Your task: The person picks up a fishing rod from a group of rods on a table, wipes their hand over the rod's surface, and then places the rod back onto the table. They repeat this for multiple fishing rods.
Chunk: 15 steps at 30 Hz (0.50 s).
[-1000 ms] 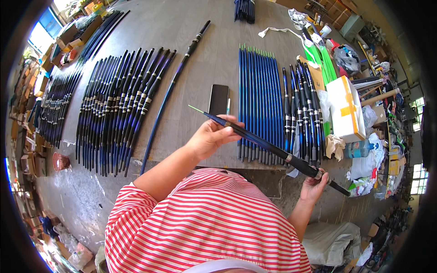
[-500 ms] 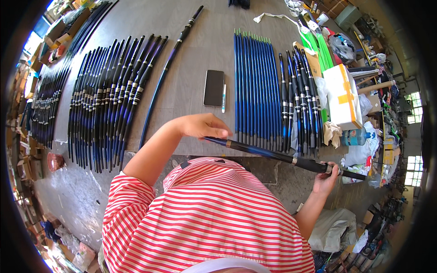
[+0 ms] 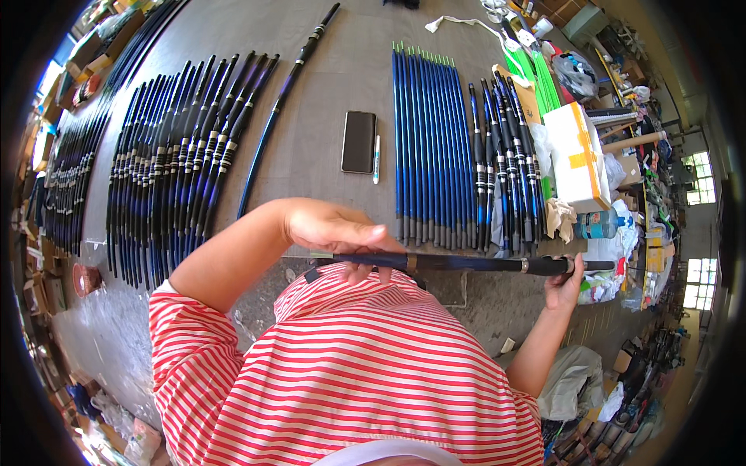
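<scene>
A dark blue and black fishing rod [image 3: 474, 264] lies almost level across my front, close to the table's near edge. Round its thick grip, by the reel seat at the right end, my right hand [image 3: 565, 283] is closed. At the thinner left end, my left hand [image 3: 334, 229] has the rod between thumb and fingers, the fingertips showing below it. The thumb lies along the upper side, and the hold looks loose. A pale green tip [image 3: 321, 255] sticks out at the rod's left end. How firmly the left fingers press is hidden.
On the grey table [image 3: 311, 155] lie a phone [image 3: 359, 141], a marker [image 3: 377, 159] and a single rod [image 3: 284, 101]. Rows of rods [image 3: 175, 155] fill the left; blue rod sections [image 3: 435, 147] lie right. Beyond are a white foam box [image 3: 571, 155] and water bottle [image 3: 597, 224].
The rod has turned from slanting down rightward to nearly level. Its right end rose, its left end dropped, and my left hand moved slightly left and down. The green tip has come into sight.
</scene>
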Available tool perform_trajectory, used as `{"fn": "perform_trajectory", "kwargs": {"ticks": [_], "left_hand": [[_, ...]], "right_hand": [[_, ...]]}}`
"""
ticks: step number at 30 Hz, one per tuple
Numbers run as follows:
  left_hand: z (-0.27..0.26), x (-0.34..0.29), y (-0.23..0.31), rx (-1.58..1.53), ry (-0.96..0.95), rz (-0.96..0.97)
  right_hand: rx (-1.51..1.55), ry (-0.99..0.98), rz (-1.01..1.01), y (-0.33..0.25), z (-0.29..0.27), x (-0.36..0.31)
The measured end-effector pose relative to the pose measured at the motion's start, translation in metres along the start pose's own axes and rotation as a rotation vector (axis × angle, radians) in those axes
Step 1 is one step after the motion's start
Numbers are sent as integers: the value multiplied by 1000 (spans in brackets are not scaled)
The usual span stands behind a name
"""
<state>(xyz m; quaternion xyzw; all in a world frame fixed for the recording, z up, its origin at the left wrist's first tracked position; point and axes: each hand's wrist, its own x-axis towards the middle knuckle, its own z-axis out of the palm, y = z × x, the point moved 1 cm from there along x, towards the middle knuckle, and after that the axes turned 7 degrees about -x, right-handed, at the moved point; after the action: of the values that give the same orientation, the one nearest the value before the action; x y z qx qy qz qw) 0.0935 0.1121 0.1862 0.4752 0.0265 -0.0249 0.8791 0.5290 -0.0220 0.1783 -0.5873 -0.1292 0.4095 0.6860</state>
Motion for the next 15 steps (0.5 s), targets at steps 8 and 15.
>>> {"fn": "perform_trajectory", "kwargs": {"ticks": [8, 15], "left_hand": [[-11, -14, -50, -394, -55, 218], [2, 18, -51, -308, 405, 48]], "right_hand": [[-2, 20, -46, 6, 6, 0], [-209, -84, -79, -29, 18, 1]]}}
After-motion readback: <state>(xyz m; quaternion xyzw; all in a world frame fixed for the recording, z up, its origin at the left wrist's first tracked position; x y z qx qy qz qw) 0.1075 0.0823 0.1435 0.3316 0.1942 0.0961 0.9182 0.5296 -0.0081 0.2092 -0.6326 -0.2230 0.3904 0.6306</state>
